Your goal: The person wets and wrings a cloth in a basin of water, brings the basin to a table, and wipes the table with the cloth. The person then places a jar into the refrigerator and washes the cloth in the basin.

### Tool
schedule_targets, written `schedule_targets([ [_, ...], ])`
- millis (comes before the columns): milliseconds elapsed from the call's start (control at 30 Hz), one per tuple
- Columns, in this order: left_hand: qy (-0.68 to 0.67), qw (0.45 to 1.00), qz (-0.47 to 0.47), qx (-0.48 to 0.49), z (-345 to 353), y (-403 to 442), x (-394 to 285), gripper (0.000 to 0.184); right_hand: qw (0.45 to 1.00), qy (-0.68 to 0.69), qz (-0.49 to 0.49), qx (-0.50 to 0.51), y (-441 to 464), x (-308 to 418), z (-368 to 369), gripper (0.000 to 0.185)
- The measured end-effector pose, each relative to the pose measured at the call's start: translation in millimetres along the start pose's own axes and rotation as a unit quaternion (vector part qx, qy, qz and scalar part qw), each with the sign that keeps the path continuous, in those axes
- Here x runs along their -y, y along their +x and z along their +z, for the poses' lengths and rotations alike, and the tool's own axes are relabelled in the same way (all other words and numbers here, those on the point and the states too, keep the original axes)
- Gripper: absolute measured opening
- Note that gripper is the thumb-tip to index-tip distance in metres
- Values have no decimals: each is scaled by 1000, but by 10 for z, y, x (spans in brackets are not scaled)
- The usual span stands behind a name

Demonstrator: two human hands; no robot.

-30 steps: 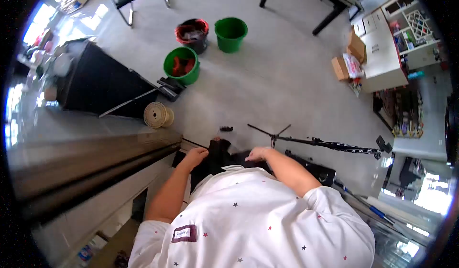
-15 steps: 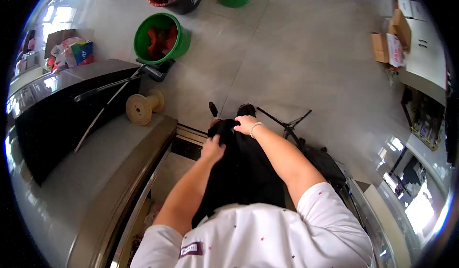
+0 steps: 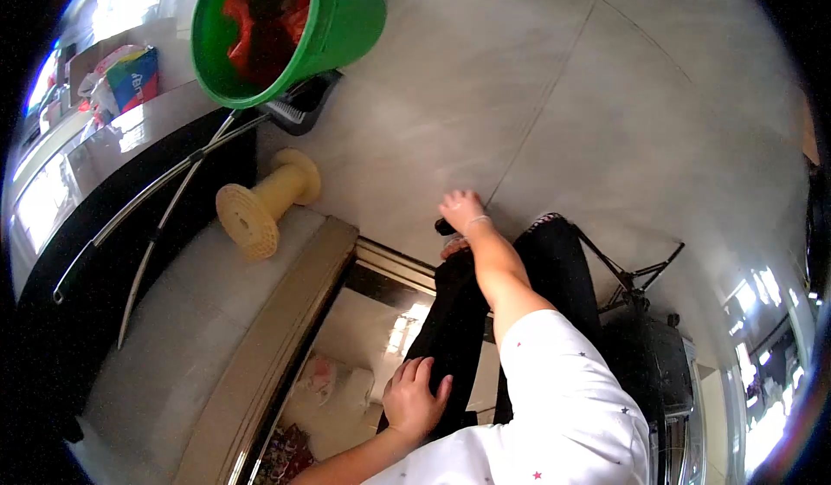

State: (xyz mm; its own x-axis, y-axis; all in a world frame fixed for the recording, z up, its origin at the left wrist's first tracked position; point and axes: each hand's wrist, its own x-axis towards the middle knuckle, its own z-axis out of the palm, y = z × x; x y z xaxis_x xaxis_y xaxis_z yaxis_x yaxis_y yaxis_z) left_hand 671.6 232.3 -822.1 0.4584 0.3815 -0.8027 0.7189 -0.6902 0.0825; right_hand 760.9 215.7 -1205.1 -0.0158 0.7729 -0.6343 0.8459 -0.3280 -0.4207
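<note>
My right hand [image 3: 461, 209] reaches down to the floor by my foot, its fingers curled over a small dark elongated object [image 3: 444, 227]. Most of that object is hidden under the hand, so its kind does not show. Just below it is my foot [image 3: 454, 244], partly covered by the black trouser leg [image 3: 454, 312]. My left hand [image 3: 414, 397] lies against the trouser leg near the thigh, fingers a little apart, holding nothing.
A green bucket [image 3: 351, 17] with red plastic inside stands at upper left, beside a black dustpan [image 3: 303, 108]. Near it lies a yellowish spool [image 3: 273, 199]. A glass-topped cabinet [image 3: 251, 346] is on my left. Black stand legs [image 3: 636, 277] spread on the right.
My body has bent lower, bringing the floor closer. My right hand has moved from the knee down to the dark object by the foot; my left hand has shifted back along the thigh.
</note>
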Motion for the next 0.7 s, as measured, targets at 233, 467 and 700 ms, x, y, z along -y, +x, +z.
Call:
schedule_targets([
  [233,21,1000,-9,2,-135,-45,-113,42,913,329,197,-139,-839,54,-453,12],
  [467,-53,990,5,-133,-405,-229,-669,76,883,373,157,-236,-3185,252,-2626,20],
  [700,-133,887,289,-335,-2577,-586,-2545,80,821,322,205,-425,-4962,-291,-4179,26],
])
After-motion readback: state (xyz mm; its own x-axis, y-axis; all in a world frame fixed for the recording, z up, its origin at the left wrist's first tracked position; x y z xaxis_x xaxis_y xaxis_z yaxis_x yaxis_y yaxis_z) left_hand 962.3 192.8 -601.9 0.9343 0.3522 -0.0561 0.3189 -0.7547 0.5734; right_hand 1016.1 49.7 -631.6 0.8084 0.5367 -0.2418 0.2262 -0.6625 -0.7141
